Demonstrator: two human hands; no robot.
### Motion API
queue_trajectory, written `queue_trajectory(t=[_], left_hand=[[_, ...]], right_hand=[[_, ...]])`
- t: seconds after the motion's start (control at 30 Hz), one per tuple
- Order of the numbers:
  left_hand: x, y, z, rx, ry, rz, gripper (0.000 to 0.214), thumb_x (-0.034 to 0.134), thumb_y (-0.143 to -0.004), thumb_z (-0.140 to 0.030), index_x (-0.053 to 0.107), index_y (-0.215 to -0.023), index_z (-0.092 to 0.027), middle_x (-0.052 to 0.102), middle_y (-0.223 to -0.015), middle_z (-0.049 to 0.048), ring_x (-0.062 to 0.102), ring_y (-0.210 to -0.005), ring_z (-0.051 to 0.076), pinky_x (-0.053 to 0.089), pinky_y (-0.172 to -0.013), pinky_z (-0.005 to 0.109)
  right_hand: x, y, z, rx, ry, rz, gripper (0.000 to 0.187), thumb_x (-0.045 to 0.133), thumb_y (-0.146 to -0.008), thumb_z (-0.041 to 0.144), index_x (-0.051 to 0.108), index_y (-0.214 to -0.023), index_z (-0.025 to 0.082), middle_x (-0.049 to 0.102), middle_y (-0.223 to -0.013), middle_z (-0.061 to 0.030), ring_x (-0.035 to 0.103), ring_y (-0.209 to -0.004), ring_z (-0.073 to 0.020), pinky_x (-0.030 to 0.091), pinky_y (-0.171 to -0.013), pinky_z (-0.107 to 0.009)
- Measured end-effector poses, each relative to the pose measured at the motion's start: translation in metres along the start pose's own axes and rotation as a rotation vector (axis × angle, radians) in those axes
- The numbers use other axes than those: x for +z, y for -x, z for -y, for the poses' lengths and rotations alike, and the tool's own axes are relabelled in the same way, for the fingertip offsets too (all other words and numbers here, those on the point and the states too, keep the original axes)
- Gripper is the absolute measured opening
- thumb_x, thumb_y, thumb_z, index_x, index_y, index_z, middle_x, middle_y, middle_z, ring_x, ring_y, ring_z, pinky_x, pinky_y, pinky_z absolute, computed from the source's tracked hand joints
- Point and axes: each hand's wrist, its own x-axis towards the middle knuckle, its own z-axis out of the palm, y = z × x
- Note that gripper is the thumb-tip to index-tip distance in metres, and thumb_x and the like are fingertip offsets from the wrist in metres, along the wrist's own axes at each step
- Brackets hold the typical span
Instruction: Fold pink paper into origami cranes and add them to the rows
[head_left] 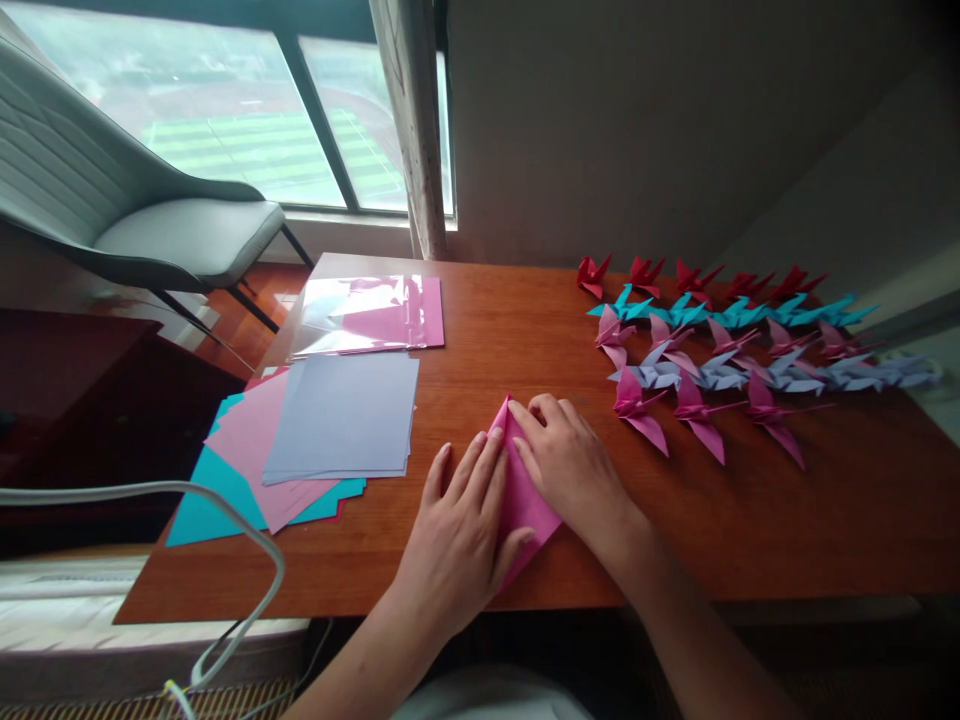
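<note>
A folded piece of pink origami paper (523,500) lies on the table near its front edge, its narrow point facing away from me. Flat along its left side rests my left hand (461,530), fingers stretched forward and thumb spread across the lower part. My right hand (562,455) touches the right side near the top point, index finger at the tip and the other fingers curled. Part of the paper is hidden under both hands. To the right stand rows of folded paper cranes, the nearest being magenta cranes (701,415).
Grey-lilac sheets (341,415) overlap pink sheets (247,440) and turquoise sheets (217,495) at left. Behind them lies a clear plastic packet (360,315). Farther back are turquoise cranes (686,312) and red cranes (592,275). A white cable (225,505) loops at the lower left; a chair (187,235) stands beyond.
</note>
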Motion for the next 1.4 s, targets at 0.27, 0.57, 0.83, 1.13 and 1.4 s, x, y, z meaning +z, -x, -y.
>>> queue_trajectory(t=[0.27,0.57,0.83,1.13,1.4], left_hand=[[-0.002,0.0,0.004,0.011,0.025,0.024,0.074,0.046,-0.098,-0.053,0.036,-0.154,-0.006,0.029,-0.164,0.0163,0.029,-0.151,0.033,0.016,-0.124,0.05],[-0.003,0.0,0.009,0.035,0.029,0.038,0.076,0.045,-0.098,-0.057,0.038,-0.153,-0.005,0.031,-0.163,0.0155,0.028,-0.152,0.033,0.015,-0.124,0.048],[-0.001,0.0,0.007,0.023,0.029,0.039,0.074,0.042,-0.098,-0.059,0.042,-0.152,-0.007,0.032,-0.163,0.0132,0.028,-0.152,0.031,0.009,-0.126,0.046],[-0.003,0.0,0.008,0.025,0.035,0.047,0.073,0.043,-0.099,-0.056,0.038,-0.154,-0.008,0.031,-0.164,0.0131,0.028,-0.152,0.031,0.013,-0.125,0.048],[-0.002,-0.001,0.008,0.03,0.04,0.03,0.074,0.044,-0.098,-0.057,0.039,-0.154,-0.009,0.034,-0.163,0.0136,0.03,-0.151,0.032,0.017,-0.125,0.048]], right_hand=[[0.0,-0.002,0.002,0.002,0.042,0.026,0.04,0.053,-0.097,0.017,0.059,-0.137,0.021,0.062,-0.112,-0.0128,0.056,-0.101,-0.0271,0.052,-0.087,-0.04],[0.001,-0.002,0.003,0.013,0.044,0.044,0.041,0.052,-0.099,0.021,0.057,-0.14,0.02,0.06,-0.113,-0.0133,0.054,-0.102,-0.0276,0.053,-0.087,-0.041],[-0.003,-0.003,0.004,0.026,0.05,0.091,0.042,0.049,-0.101,0.023,0.055,-0.142,0.02,0.059,-0.116,-0.0134,0.053,-0.104,-0.0276,0.052,-0.089,-0.04],[-0.002,-0.005,0.004,0.031,0.068,0.103,0.043,0.049,-0.1,0.023,0.054,-0.143,0.017,0.059,-0.116,-0.015,0.054,-0.105,-0.0278,0.052,-0.089,-0.041],[-0.002,-0.008,0.005,0.049,0.065,0.133,0.046,0.052,-0.099,0.024,0.053,-0.144,0.017,0.059,-0.117,-0.0157,0.053,-0.107,-0.0284,0.053,-0.09,-0.041]])
